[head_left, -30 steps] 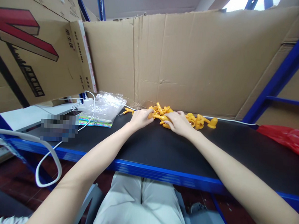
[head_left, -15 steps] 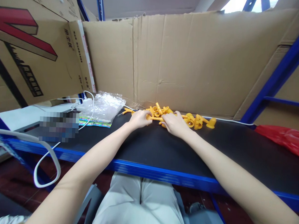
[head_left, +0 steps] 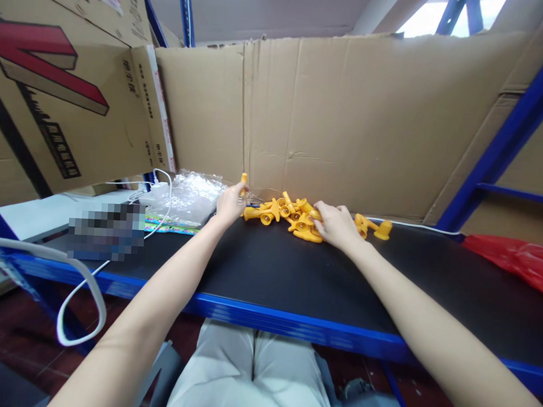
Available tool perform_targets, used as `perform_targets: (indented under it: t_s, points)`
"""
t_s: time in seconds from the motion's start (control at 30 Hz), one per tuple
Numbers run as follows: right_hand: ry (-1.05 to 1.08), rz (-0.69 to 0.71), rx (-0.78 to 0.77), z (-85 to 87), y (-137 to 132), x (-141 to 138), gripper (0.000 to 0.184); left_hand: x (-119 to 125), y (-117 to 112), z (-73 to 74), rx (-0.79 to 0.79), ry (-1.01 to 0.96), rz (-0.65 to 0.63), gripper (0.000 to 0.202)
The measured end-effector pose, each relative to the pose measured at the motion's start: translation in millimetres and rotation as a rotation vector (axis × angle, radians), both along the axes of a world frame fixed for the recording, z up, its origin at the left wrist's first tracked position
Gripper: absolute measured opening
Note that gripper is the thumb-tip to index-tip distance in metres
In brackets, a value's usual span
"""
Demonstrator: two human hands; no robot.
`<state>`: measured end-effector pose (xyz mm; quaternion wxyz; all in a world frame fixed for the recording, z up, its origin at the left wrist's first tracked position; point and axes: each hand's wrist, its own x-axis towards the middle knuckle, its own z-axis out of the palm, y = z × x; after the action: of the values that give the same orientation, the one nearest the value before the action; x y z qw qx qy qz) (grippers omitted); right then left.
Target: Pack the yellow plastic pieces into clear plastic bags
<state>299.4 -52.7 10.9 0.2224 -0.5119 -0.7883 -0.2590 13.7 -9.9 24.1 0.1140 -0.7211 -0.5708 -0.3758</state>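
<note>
A heap of yellow plastic pieces [head_left: 298,219], some with round cup-like ends and some like handles, lies on the black shelf top [head_left: 286,268]. My left hand [head_left: 230,206], at the heap's left end, is closed round a yellow plastic piece [head_left: 244,181] whose tip sticks up above the fingers. On the right side of the heap, my right hand [head_left: 338,224] has its fingers curled over another yellow plastic piece [head_left: 315,215]. A cup-ended yellow piece [head_left: 383,230] lies just right of that hand, and others behind it are partly hidden.
Clear plastic bags [head_left: 197,193] lie to the left, beside a pixelated object [head_left: 106,231] and a white cable [head_left: 86,263]. A red plastic bag [head_left: 514,259] is at the right. A cardboard sheet [head_left: 371,124] stands behind; a blue rail [head_left: 292,320] edges the front.
My left hand has moved left and up, away from the heap, with a yellow piece upright in it. My right hand has shifted slightly right, uncovering more of the pieces.
</note>
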Motion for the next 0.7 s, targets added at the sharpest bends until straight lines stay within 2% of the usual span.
perform_targets:
  t_s: [0.07,0.13,0.3,0.57,0.7]
  points:
    - [0.009,0.001,-0.025,-0.1,1.0,1.9,0.019,-14.8,13.1,1.8,0.023,-0.024,-0.014,0.032]
    - [0.015,-0.001,-0.044,0.0,1.4,3.2,0.017,-28.6,27.2,1.2,-0.027,-0.001,-0.017,0.038]
    - [0.024,-0.01,-0.076,0.7,1.2,5.1,0.017,-53.0,57.5,-11.3,-0.237,0.275,-0.078,0.045]
    - [0.028,0.012,-0.07,-0.5,1.8,6.5,0.016,-59.5,89.1,-37.6,-0.462,0.405,-0.064,0.053]
    - [0.029,0.003,-0.086,0.4,0.8,6.1,0.016,-61.4,95.5,-43.8,-0.542,0.417,-0.029,0.062]
